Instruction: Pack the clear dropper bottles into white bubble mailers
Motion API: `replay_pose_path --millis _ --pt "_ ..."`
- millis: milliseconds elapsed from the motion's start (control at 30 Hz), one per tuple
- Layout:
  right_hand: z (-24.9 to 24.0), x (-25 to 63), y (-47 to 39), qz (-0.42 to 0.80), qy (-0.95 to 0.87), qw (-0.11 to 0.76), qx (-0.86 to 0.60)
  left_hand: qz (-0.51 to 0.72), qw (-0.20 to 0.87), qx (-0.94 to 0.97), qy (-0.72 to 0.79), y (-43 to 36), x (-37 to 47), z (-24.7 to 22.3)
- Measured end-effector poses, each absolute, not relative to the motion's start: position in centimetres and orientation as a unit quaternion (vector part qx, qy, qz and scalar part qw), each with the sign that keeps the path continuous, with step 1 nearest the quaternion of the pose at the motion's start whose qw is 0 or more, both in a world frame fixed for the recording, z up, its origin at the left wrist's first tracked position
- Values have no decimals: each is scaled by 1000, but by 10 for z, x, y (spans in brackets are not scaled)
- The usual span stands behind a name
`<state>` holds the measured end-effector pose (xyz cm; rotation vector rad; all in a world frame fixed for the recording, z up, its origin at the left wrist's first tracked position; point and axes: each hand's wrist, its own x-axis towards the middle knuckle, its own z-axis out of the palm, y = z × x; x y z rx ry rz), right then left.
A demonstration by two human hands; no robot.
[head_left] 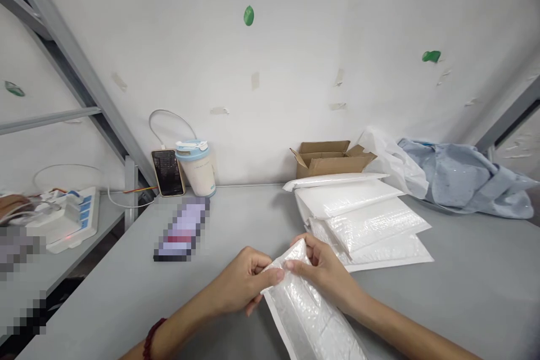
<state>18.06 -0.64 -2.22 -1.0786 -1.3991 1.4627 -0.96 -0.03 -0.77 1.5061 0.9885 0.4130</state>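
A white bubble mailer (pixel 310 315) is held up between my two hands in the lower middle of the head view, its lower part running out of the frame. My left hand (pixel 247 281) pinches the mailer's left edge near the top, thumb pressed on its face. At the top right corner, my right hand (pixel 318 267) grips with the thumb in front and the fingers behind. Whatever may be inside the mailer is hidden. Just beyond my right hand lies a loose stack of white bubble mailers (pixel 371 219) on the grey table (pixel 236 225).
An open cardboard box (pixel 333 166) stands behind the stack, beside a white plastic bag (pixel 390 163) and light blue cloth (pixel 464 177). At left are a lidded cup (pixel 196 169), a propped phone (pixel 169 171), a blurred phone-like item (pixel 183 230) and a power strip (pixel 86 216).
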Motion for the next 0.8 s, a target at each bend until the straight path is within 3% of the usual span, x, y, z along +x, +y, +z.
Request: replay_pose_path --millis 267,533,667,733,800 --pt "-8 183 -6 738 -393 408 -366 325 607 625 368 4 -8 2" --pt "-16 182 -5 813 -348 321 -339 331 497 728 337 4 -1 19" --pt "-2 172 -12 843 -316 337 -276 398 507 685 340 11 11 41" --pt "-21 168 -28 861 -293 312 -276 438 527 639 350 18 19 51" --pt "-77 171 -59 855 -349 278 -263 451 561 590 365 29 32 58"
